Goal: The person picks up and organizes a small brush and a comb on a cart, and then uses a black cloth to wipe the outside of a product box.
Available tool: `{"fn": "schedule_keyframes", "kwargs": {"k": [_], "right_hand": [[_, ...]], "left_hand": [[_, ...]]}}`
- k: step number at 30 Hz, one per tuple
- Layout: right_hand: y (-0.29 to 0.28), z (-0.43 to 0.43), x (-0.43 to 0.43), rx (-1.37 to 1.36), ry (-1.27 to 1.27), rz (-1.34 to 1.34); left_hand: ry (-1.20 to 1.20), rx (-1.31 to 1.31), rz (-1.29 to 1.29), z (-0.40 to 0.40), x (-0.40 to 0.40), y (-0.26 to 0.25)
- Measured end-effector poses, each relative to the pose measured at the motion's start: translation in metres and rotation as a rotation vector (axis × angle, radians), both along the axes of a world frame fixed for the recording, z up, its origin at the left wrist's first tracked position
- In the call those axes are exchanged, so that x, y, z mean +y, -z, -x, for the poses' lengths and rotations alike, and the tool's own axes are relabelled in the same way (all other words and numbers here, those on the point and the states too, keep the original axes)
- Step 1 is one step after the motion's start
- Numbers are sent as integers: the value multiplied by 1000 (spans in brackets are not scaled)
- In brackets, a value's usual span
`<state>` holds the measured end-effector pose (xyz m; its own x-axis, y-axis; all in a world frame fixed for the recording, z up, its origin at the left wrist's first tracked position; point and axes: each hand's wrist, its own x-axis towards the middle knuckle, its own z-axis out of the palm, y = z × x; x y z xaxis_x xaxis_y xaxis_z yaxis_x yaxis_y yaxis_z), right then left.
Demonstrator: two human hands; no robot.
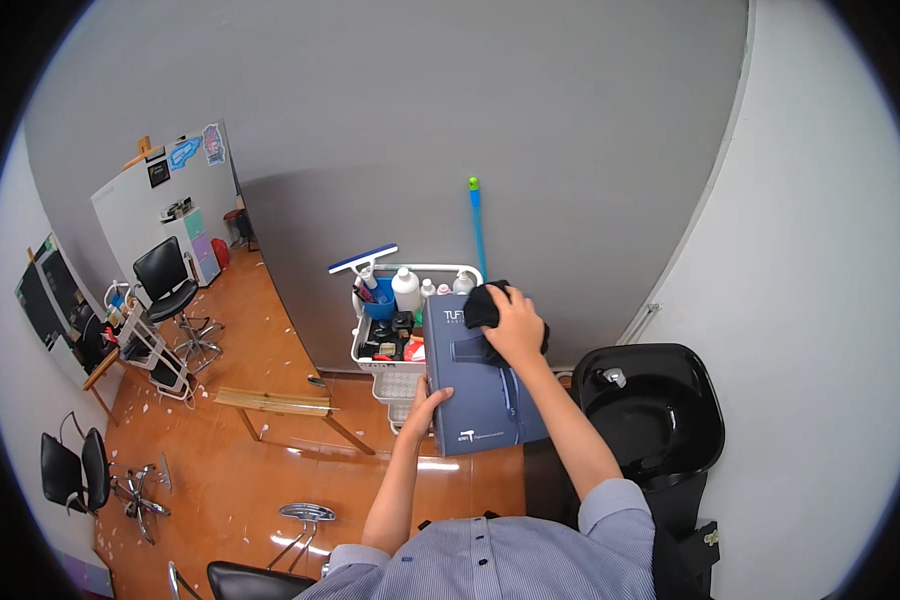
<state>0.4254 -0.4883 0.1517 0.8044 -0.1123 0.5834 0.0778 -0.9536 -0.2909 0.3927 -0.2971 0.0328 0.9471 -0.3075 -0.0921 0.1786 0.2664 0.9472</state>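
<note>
My left hand [426, 411] grips the lower left edge of a blue-grey hair dryer box [472, 405], thumb on its front face. The box is upright and slightly tilted, with a dryer pictured on it. My right hand [516, 326] holds a black cloth [484, 306] against the upper right part of the box, covering some of the printing. Behind the box stands a white trolley [356, 345] with a white bottle [405, 289], a blue container [379, 304] holding tools, and a white squeegee with a blue edge [364, 259].
A black shampoo basin [656, 420] is at the right. A blue pole with a green tip [478, 225] leans by the grey wall. To the left are a large mirror [270, 330], a wooden ledge [274, 401] and black salon chairs [96, 469]. Pale scraps dot the orange floor [217, 480].
</note>
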Motion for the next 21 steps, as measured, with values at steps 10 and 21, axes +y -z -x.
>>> {"fn": "schedule_keyframes", "kwargs": {"k": [10,21], "right_hand": [[-7,52,79,18,-427,193],[-15,45,181,-88,-414,212]], "left_hand": [[-96,32,283,17,80,7],[-28,15,99,37,123,13]]}}
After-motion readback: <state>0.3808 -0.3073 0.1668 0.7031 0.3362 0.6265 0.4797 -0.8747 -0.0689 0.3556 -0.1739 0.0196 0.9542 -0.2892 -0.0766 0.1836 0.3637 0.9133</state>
